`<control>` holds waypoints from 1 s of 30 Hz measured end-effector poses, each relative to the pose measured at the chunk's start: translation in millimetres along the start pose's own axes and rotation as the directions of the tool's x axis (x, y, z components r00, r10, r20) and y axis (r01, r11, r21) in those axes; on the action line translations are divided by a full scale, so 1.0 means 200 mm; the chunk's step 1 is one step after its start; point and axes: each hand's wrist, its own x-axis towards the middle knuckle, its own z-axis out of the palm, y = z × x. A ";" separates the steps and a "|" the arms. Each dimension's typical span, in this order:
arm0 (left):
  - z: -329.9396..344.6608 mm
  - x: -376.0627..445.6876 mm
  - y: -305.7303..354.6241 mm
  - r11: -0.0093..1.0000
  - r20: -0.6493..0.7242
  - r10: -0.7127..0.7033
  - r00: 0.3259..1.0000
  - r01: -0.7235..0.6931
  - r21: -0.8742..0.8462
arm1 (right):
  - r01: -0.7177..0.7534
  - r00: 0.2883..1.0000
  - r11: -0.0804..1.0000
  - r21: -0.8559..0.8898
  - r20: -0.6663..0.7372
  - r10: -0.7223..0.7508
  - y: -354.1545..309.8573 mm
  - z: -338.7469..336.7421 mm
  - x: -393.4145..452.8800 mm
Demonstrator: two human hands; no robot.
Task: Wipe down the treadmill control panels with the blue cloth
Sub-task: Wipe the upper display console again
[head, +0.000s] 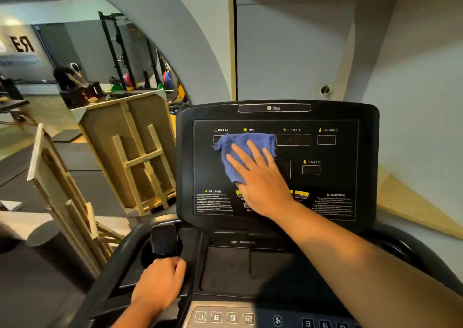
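Observation:
The black treadmill control panel (333, 177) stands upright in front of me, with labels INCLINE, TIME, SPEED, DISTANCE and CALORIE. A blue cloth (240, 143) lies pressed flat against its upper left part, covering the INCLINE and TIME windows. My right hand (260, 177) rests flat on the cloth with fingers spread, pinning it to the screen. My left hand (160, 282) curls around the edge of the lower console, left of the tray. A lower button panel (225, 317) with numbered keys shows at the bottom edge.
A phone (162, 242) sits in the left cup holder. Wooden boards and frames (132, 152) lean to the left of the treadmill. A squat rack and weight plates (130, 77) stand far back. A grey wall is close behind and to the right.

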 end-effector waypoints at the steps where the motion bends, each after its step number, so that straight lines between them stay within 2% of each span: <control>1: 0.00 0.00 0.00 1.000 -0.005 0.002 1.000 -0.002 -0.001 | -0.050 0.999 0.999 0.001 -0.005 0.050 0.01 0.00 -0.06; 3: 0.00 0.00 0.00 1.000 -0.006 0.007 1.000 -0.007 -0.010 | -0.030 0.999 1.000 0.007 0.027 0.030 -0.10 0.07 -0.21; 6: 0.00 0.01 0.00 1.000 0.015 0.003 1.000 -0.003 0.000 | 0.280 0.953 0.960 0.030 0.113 -0.282 -0.34 0.19 -0.23; 8: 0.02 0.01 -0.01 1.000 -0.002 -0.002 1.000 0.002 0.014 | 0.392 0.913 0.919 0.031 0.106 -0.393 -0.42 0.21 -0.07; 10: 0.02 0.01 -0.01 1.000 -0.023 -0.008 1.000 0.008 0.002 | 0.342 0.937 0.940 0.000 0.072 -0.341 -0.39 0.17 0.11; 13: 0.01 0.02 0.00 1.000 -0.013 -0.015 1.000 0.015 -0.006 | 0.045 0.998 0.998 -0.043 -0.041 -0.047 -0.17 0.02 0.31; 16: 0.01 0.02 -0.01 1.000 0.002 -0.022 1.000 0.022 -0.001 | -0.200 0.974 0.979 -0.047 -0.113 0.194 0.05 -0.05 0.23; 19: 0.00 0.04 0.00 0.999 -0.003 -0.038 0.999 0.038 -0.011 | -0.324 0.940 0.946 -0.016 -0.115 0.320 0.03 0.01 -0.02; 21: 0.01 0.04 0.00 0.999 0.013 -0.036 0.999 0.036 -0.001 | -0.241 0.968 0.970 -0.019 -0.074 0.239 -0.08 0.07 -0.09; 23: 0.01 0.05 0.00 0.999 0.026 -0.040 0.999 0.040 0.008 | -0.027 1.000 0.999 -0.039 -0.015 0.026 -0.18 0.11 -0.03; 25: 0.01 0.05 -0.01 0.999 0.022 -0.039 0.999 0.039 -0.003 | 0.120 0.993 0.990 -0.074 0.005 -0.120 -0.20 0.11 0.08; 27: 0.00 0.06 0.00 0.999 0.017 -0.035 0.999 0.035 0.000 | 0.122 0.993 0.989 -0.089 0.002 -0.122 -0.12 0.08 0.17; 30: 0.01 0.06 0.00 0.999 0.033 -0.041 0.999 0.040 0.016 | -0.025 0.999 0.997 -0.079 -0.030 0.022 0.04 0.03 0.16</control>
